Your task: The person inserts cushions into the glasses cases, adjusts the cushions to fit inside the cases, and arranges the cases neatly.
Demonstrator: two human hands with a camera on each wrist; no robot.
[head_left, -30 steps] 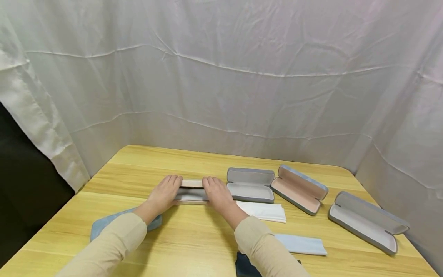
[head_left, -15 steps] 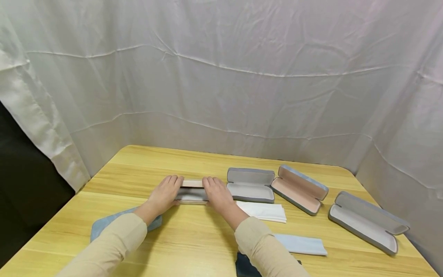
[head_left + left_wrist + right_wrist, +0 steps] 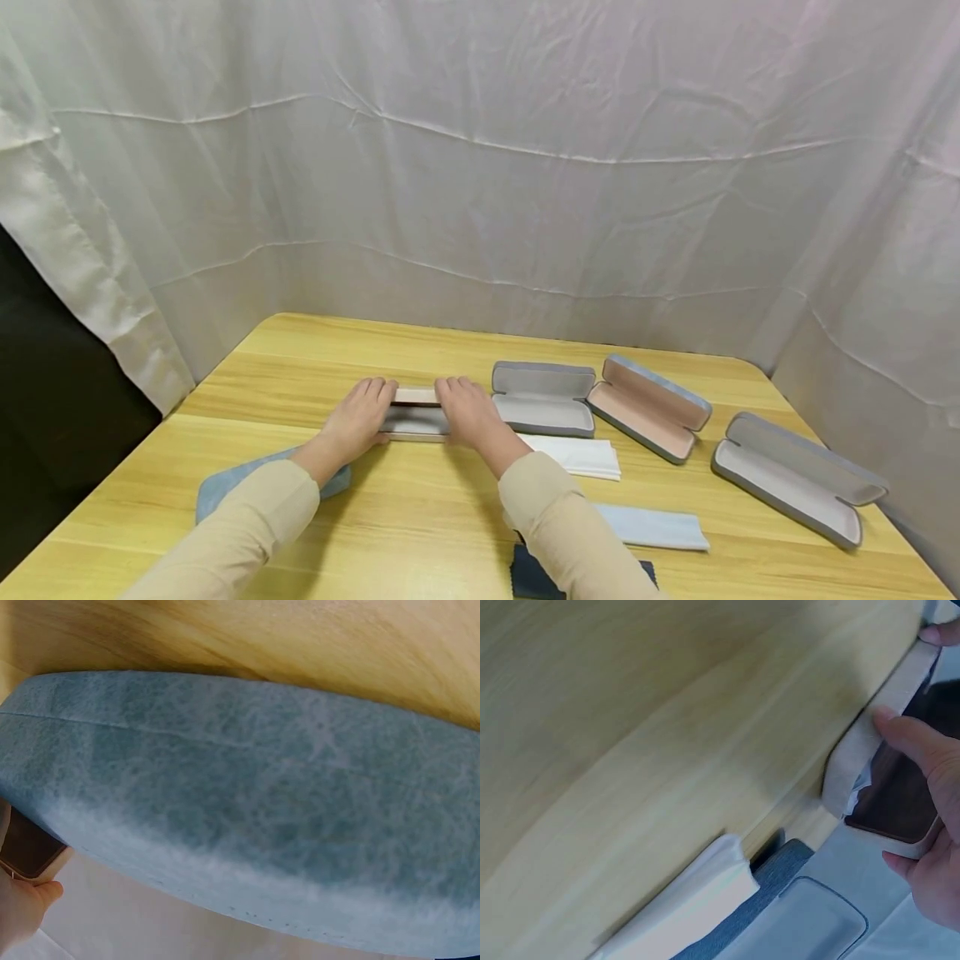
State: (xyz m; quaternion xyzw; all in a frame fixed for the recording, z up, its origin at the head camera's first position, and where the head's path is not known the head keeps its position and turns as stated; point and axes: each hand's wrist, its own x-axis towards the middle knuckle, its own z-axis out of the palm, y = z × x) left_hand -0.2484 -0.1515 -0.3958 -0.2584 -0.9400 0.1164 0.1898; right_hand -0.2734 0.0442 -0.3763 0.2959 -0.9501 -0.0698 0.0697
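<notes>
Both hands grip a beige glasses case (image 3: pixel 417 396) by its two ends, its lid raised. My left hand (image 3: pixel 356 421) has the left end, fingers over the lid and thumb at the front edge. At the right end, my right hand (image 3: pixel 471 412) holds it the same way. Dark brown lining shows inside the lid (image 3: pixel 900 795) in the right wrist view, and a bit of pale cloth (image 3: pixel 861 784) peeks out of the base. A blue glasses case (image 3: pixel 247 802) fills most of the left wrist view; it lies closed beneath my left forearm.
Right of the hands stand a grey-lined glasses case (image 3: pixel 542 412), a pink-lined one (image 3: pixel 645 417) and another grey-lined one (image 3: pixel 787 492), all with raised lids. Folded white (image 3: pixel 577 457), light blue (image 3: pixel 660 528) and dark blue cloths (image 3: pixel 534 577) lie nearer. A grey curtain (image 3: pixel 480 208) hangs behind the table.
My right hand and forearm have shifted slightly left, uncovering more of the dark blue cloth. The left hand keeps its place, and the case's lid stays raised.
</notes>
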